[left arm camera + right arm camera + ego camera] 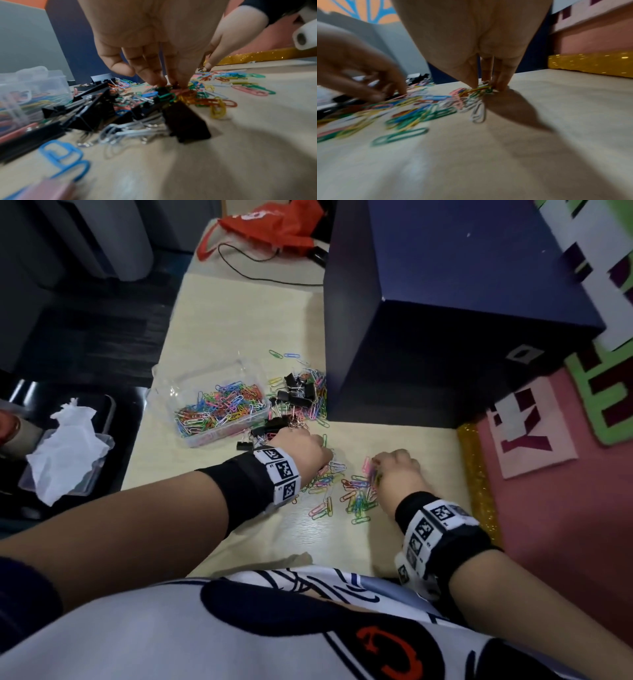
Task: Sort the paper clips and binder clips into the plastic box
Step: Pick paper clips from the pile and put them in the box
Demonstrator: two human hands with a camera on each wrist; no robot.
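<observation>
The paper clips [346, 491] lie scattered on the bench [394, 539] between the two hands, with more heaped among the black binder clips [296, 392] at about two o'clock from the plastic box [212, 402]; they look light, thin, slippery and prone to tangle, so pinching a small bunch should work better than scooping. The right hand [399, 474] pinches a clump of them in bunched fingers [502, 81]. The left hand [303, 451] presses gathered fingertips [180, 81] onto clips just beside the stiff, heavier binder clips, best taken by their black bodies.

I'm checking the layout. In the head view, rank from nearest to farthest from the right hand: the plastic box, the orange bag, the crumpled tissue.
From the right hand:
1. plastic box, to its left
2. crumpled tissue, far left, off the table
3. orange bag, at the far end
</observation>
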